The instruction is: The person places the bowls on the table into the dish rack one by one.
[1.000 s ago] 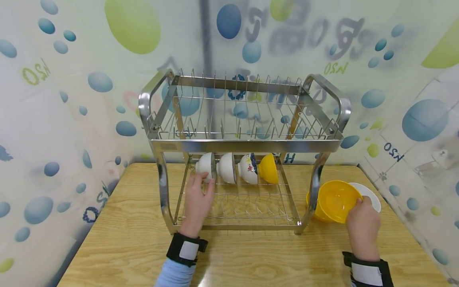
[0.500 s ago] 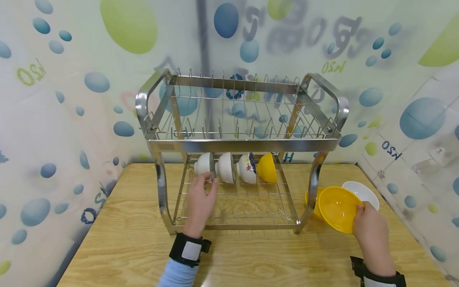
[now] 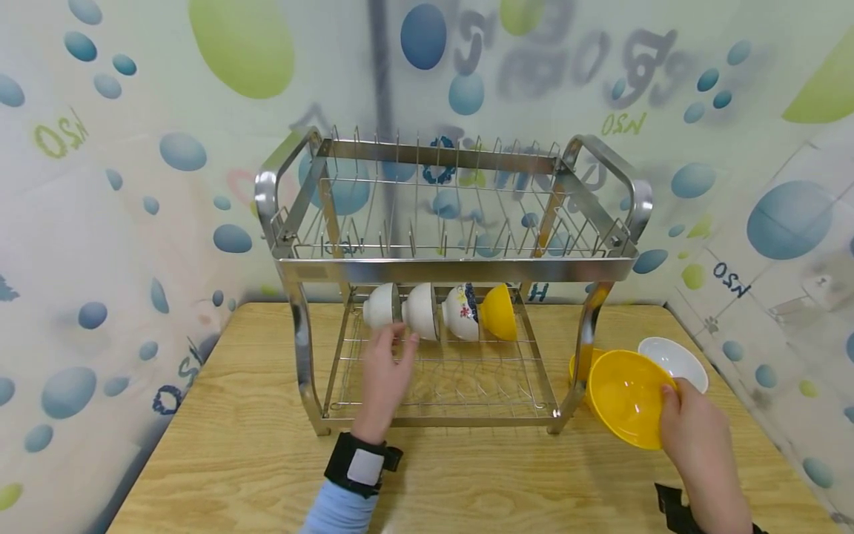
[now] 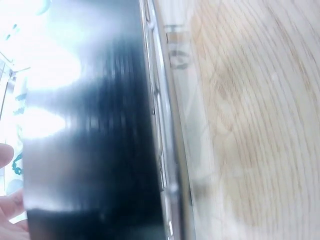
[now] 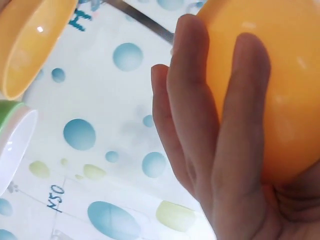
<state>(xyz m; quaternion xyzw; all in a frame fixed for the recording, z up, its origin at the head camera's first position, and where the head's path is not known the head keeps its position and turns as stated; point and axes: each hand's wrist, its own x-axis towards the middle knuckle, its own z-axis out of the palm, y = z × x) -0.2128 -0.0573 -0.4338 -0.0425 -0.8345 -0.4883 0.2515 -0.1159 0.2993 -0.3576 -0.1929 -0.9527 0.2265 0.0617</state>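
Note:
My right hand point(image 3: 697, 434) pinches the right rim of a yellow bowl point(image 3: 623, 397), thumb inside. In the right wrist view, its fingers point(image 5: 240, 115) spread along the bowl's outer wall. My left hand point(image 3: 387, 378) is inside the lower tier of a steel dish rack point(image 3: 460, 271), fingertips right at the lower edges of two white bowls point(image 3: 380, 305), holding neither. Those bowls stand on edge in a row with a flower-patterned bowl point(image 3: 460, 315) and a small yellow bowl point(image 3: 499, 313). In the left wrist view the rack's dark metal side point(image 4: 100, 150) hides most of the left hand.
Behind the held bowl another yellow bowl point(image 5: 35, 50) stands on the wooden table point(image 3: 494, 482), partly hidden by the rack's right leg. A white bowl with a green outside point(image 5: 17, 142) sits beside it. Wire slots point(image 3: 454, 222) fill the upper tier; a patterned wall covering point(image 3: 167, 259) rises behind.
My right hand has drawn the yellow bowl down toward me, away from the other yellow bowl, and tilted it. My left hand has slid slightly right along the white bowls.

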